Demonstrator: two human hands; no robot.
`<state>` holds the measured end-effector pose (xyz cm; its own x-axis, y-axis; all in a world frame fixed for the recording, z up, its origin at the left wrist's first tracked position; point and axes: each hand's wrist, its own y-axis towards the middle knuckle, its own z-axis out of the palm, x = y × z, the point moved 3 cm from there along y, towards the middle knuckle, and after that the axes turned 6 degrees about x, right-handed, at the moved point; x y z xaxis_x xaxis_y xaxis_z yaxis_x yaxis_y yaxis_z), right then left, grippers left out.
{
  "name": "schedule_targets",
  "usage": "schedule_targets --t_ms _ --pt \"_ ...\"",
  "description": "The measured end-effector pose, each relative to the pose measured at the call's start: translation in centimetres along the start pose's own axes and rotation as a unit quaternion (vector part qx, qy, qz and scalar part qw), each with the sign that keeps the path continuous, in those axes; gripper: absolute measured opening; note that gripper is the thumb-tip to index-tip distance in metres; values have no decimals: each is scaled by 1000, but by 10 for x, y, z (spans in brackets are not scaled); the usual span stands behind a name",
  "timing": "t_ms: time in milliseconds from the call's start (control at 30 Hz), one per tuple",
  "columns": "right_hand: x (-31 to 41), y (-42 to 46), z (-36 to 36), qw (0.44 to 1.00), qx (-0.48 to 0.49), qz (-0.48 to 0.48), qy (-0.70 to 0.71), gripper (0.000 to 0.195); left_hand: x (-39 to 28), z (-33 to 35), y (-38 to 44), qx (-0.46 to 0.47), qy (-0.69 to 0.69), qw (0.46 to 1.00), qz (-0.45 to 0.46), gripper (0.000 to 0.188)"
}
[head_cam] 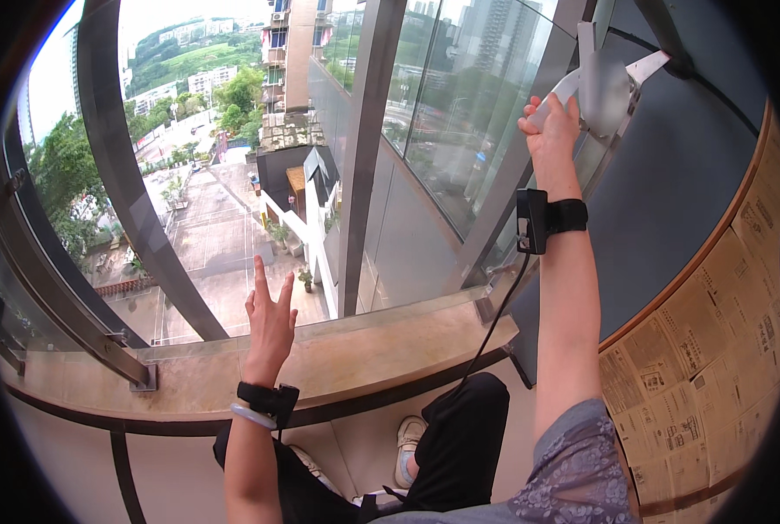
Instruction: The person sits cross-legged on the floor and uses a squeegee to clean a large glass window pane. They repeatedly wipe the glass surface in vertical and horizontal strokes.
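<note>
My right hand (555,126) is raised at the upper right, its fingers closed round a pale, curved handle-like piece (559,95). That piece adjoins a blurred grey-white rounded object (605,95) beside the metal window frame; what it is I cannot tell. My left hand (272,318) is held up above the stone window ledge (390,350), two fingers extended and apart, with nothing in it. Behind it stands the window glass. Each wrist wears a black strapped device, and a pale bangle (254,416) circles the left forearm.
Slanting metal window posts (377,150) rise behind the ledge. A metal rail (69,288) with a foot fixed to the ledge stands at left. On the right are a dark grey panel (658,196) and a curved surface covered with printed paper (698,386). A cable hangs from the right wrist.
</note>
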<state>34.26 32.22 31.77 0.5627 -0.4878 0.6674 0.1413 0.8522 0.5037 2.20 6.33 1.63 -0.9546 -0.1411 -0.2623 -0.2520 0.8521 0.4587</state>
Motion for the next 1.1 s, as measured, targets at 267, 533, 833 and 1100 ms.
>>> schedule_targets --t_ms 267,533,833,1100 --pt "-32 -127 16 978 133 98 -125 90 6 -9 -5 25 -6 999 -25 68" --pt "36 46 4 992 95 13 -80 59 -3 -6 -2 33 -8 999 -14 66" --pt "-94 -186 1 971 158 81 -159 87 4 -13 -6 35 2 999 -11 67" --pt "-81 -159 -43 980 100 150 -78 84 0 -13 -5 58 1 998 -16 66"
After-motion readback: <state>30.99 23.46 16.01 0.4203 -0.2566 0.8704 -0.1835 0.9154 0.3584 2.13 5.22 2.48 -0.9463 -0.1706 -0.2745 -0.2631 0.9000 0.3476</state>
